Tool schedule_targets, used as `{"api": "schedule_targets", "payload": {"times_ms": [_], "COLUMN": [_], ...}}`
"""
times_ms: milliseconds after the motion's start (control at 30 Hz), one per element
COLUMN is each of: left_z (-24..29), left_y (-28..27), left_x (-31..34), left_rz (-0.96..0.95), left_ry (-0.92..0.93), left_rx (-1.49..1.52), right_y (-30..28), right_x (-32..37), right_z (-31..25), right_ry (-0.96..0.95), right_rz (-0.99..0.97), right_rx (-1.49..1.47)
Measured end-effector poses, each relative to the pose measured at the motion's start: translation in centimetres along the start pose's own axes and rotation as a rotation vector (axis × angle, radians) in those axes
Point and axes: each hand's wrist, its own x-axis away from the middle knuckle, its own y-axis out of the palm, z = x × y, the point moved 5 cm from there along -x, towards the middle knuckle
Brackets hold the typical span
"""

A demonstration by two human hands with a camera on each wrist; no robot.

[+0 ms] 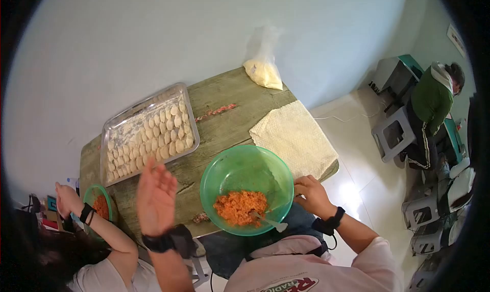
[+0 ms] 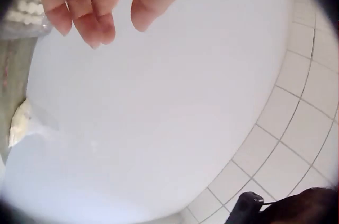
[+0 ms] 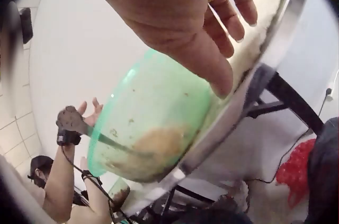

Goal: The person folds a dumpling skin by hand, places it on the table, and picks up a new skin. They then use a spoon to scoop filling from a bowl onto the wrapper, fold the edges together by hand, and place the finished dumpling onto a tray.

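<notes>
Hands apart and empty: the left hand [image 1: 157,200] is raised palm-side visible, between a metal tray and a large green bowl, its fingers loosely bent and spread from the thumb. The right hand [image 1: 314,199] hovers or rests just beside the bowl's right side, fingers relaxed; whether it touches the rim is hard to tell.

The green bowl [image 1: 236,170] sits at the near edge of a worn wooden desk [image 1: 219,131], holding a mound of orange, crumbly filling [image 1: 239,206]. A metal spoon [image 1: 271,221] stands in the filling, its handle leaning over the near rim.

Behind the bowl and to its right lies a cream textured cloth [image 1: 296,134]. At the desk's far edge is a clear plastic bag [image 1: 264,72] with something pale yellow inside. To the left, the metal tray [image 1: 108,134] carries rows of pale dumplings [image 1: 163,134] on floury metal. Near the desk's left corner, another person [image 1: 109,246] lifts an arm beside a smaller green bowl [image 1: 92,192] of similar filling. At far right, someone in a green top [image 1: 431,100] bends forward near a grey stool [image 1: 394,136].
</notes>
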Motion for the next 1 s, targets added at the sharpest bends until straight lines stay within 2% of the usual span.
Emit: {"api": "schedule_targets", "payload": {"times_ms": [100,167,300,367,500,533,600,733,800,833,900,967,1000], "left_z": [-3.2,-4.6,-5.5,-5.9,-7.4,-7.8,-8.7,-10.1,-10.5,-10.6,-10.7,-10.9,-11.1], "left_y": [-1.0,-2.0,-2.6,-2.7,-3.4,-3.4,-3.2,-3.3,-3.4,-3.4,-3.4,-3.5,-3.5], "left_x": [4.4,6.5,8.8,9.5,10.2,10.2,10.3,10.3,10.4,10.5,10.4,10.2,10.2], "left_rz": [-0.009,0.091,0.139,0.168,0.220,0.218,0.213,0.224,0.227,0.226,0.239,0.233,0.232], "left_ry": [-0.078,-0.128,-0.125,-0.130,-0.172,-0.177,-0.186,-0.218,-0.257,-0.258,-0.262,-0.263,-0.262], "left_rx": [0.083,0.123,0.132,0.144,0.202,0.201,0.214,0.243,0.251,0.247,0.231,0.229,0.230], "right_y": [0.3,0.7,0.5,-0.8,-5.5,-5.9,-6.7,-6.3,-5.8,-5.4,-5.8,-5.8,-5.9], "right_x": [-0.2,-0.6,-2.1,-4.1,-7.2,-7.7,-7.6,-7.0,-6.5,-6.2,-6.5,-5.9,-5.7], "right_z": [0.7,1.4,2.3,4.8,8.8,9.4,11.3,13.8,13.8,13.8,11.8,10.6,9.4], "right_ry": [-0.048,-0.058,-0.088,0.118,0.471,0.475,0.533,0.614,0.664,0.666,0.324,0.308,0.219], "right_rz": [-0.017,-0.024,-0.043,0.088,0.351,0.355,0.602,0.649,0.512,0.514,0.403,0.328,0.288], "right_rx": [-0.027,-0.042,-0.048,-0.423,-0.911,-0.911,-1.051,-1.032,-0.890,-0.893,-0.244,-0.195,0.015]}}
